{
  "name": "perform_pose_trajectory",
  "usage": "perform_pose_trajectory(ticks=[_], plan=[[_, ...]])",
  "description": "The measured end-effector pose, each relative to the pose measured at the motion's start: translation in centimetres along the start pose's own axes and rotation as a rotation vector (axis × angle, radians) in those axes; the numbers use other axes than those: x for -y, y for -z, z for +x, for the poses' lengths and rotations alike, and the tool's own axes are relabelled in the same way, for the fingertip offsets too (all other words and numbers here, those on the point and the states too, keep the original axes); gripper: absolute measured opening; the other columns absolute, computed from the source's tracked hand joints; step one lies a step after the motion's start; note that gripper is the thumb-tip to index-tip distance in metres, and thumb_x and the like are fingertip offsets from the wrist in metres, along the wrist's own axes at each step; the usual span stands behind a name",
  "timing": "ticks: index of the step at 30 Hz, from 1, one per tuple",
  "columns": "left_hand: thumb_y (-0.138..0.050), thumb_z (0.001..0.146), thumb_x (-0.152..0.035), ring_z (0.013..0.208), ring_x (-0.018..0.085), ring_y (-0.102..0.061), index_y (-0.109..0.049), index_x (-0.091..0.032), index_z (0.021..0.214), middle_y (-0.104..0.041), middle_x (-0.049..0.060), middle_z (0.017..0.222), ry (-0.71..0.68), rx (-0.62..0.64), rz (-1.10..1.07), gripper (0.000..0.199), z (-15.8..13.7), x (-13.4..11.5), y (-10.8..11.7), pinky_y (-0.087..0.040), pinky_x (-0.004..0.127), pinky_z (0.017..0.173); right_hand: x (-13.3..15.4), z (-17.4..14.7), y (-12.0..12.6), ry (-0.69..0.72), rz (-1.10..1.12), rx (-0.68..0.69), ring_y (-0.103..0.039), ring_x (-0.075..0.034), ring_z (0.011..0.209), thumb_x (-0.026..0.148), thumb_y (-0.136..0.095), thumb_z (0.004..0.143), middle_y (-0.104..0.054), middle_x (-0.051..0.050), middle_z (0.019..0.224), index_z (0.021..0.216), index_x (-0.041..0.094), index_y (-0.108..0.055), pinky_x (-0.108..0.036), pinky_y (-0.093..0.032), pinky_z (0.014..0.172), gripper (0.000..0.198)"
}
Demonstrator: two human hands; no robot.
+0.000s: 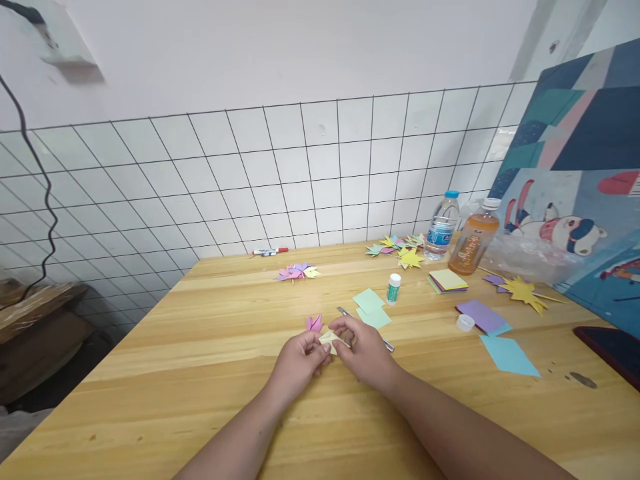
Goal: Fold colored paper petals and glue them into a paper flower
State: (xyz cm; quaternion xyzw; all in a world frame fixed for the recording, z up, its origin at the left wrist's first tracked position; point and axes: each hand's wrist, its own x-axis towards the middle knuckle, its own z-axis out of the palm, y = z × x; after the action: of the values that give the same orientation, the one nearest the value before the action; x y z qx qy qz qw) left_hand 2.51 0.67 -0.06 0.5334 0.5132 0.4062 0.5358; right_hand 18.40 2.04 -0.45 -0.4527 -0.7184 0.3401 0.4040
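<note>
Between my two hands is a small folded piece of pale yellow paper [330, 339]. My left hand [299, 360] pinches its left side, thumb on top. On its right side, the thumb and fingers of my right hand [366, 351] close on the paper. Just beyond my left fingertips lies a pink folded paper piece [314, 323]. A slim craft knife [389, 345] lies partly hidden under my right hand. Two pale green paper squares [374, 318] overlap on the table past my right hand.
A glue stick [393, 289] stands beyond the green squares, its cap [465, 323] lying to the right. Folded paper pieces [297, 271] and paper stars [410, 257] lie further back. A water bottle [441, 227] and an orange drink bottle [474, 239] stand back right, near stacked paper [449, 280].
</note>
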Motion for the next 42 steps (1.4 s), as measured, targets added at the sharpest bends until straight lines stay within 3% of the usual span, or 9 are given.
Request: perform_pose_trajectory(ticks=[6,11,16,23,30,36,40,42], plan=[[-0.067,0.067,-0.040,0.055,0.015,-0.055,-0.057,-0.015,0.075,-0.058,0.001,0.057,-0.007,-0.004,-0.011,0.028,0.0,0.1,0.0,-0.037,0.022,0.048,-0.2,0.2,0.5,-0.081,-0.052,0.004,-0.057,-0.015,0.058,0.026,-0.043,0.084,-0.064,0.001,0.068,0.101,0.025,-0.061,-0.026,-0.040,0.055,0.025],[-0.064,0.067,-0.033,0.054,0.014,-0.054,-0.056,-0.016,0.070,-0.058,0.001,0.057,0.033,0.037,0.008,0.019,-0.4,-0.5,0.1,-0.040,0.024,0.051,0.1,-0.1,0.3,-0.023,-0.042,0.061,-0.060,-0.013,0.065,0.019,-0.053,0.074,-0.067,0.000,0.089,0.110,0.027,-0.056,-0.027,-0.043,0.066,0.037],[-0.059,0.070,-0.028,0.055,0.014,-0.053,-0.057,-0.017,0.072,-0.058,0.001,0.060,-0.010,0.047,0.066,0.012,-0.6,-0.7,-0.1,-0.041,0.024,0.052,-0.1,0.2,0.1,-0.036,0.022,0.026,-0.058,-0.014,0.065,0.020,-0.048,0.077,-0.065,0.000,0.076,0.089,0.022,-0.061,-0.026,-0.043,0.062,0.018],[-0.067,0.067,-0.044,0.058,0.012,-0.052,-0.059,-0.017,0.079,-0.056,-0.002,0.063,0.000,-0.043,-0.089,0.031,0.3,0.2,0.3,-0.047,0.023,0.053,-0.3,0.7,0.1,-0.138,0.125,0.037,-0.052,-0.013,0.056,0.020,-0.049,0.074,-0.055,0.003,0.062,0.074,0.020,-0.053,-0.023,-0.037,0.053,0.005],[-0.071,0.062,-0.049,0.049,0.011,-0.051,-0.060,-0.016,0.075,-0.057,-0.002,0.055,0.029,-0.047,-0.050,0.036,0.3,0.2,0.1,-0.044,0.023,0.051,0.1,0.5,0.0,-0.106,0.123,0.030,-0.056,-0.014,0.063,0.023,-0.051,0.076,-0.059,0.001,0.070,0.081,0.021,-0.055,-0.024,-0.041,0.057,0.006],[-0.067,0.066,-0.050,0.054,0.012,-0.051,-0.063,-0.014,0.075,-0.059,0.000,0.060,0.020,0.001,-0.022,0.037,0.1,0.0,-0.1,-0.042,0.022,0.051,0.3,0.5,0.3,-0.006,-0.055,0.003,-0.056,-0.015,0.068,0.020,-0.055,0.075,-0.061,0.000,0.076,0.076,0.021,-0.061,-0.026,-0.043,0.062,0.006],[-0.067,0.065,-0.051,0.056,0.013,-0.051,-0.065,-0.015,0.078,-0.059,0.000,0.063,0.045,-0.040,-0.084,0.039,0.3,0.0,0.3,-0.043,0.023,0.052,0.6,0.2,0.6,0.064,0.015,0.005,-0.059,-0.013,0.073,0.014,-0.049,0.078,-0.062,-0.002,0.097,0.099,0.024,-0.056,-0.025,-0.047,0.064,0.024],[-0.068,0.065,-0.050,0.055,0.012,-0.051,-0.066,-0.015,0.081,-0.059,0.000,0.064,0.054,-0.028,-0.129,0.039,0.4,0.0,0.6,-0.042,0.022,0.052,0.6,0.1,0.7,0.135,0.004,0.022,-0.060,-0.015,0.081,0.012,-0.046,0.079,-0.063,-0.002,0.101,0.102,0.024,-0.057,-0.028,-0.048,0.072,0.028]])
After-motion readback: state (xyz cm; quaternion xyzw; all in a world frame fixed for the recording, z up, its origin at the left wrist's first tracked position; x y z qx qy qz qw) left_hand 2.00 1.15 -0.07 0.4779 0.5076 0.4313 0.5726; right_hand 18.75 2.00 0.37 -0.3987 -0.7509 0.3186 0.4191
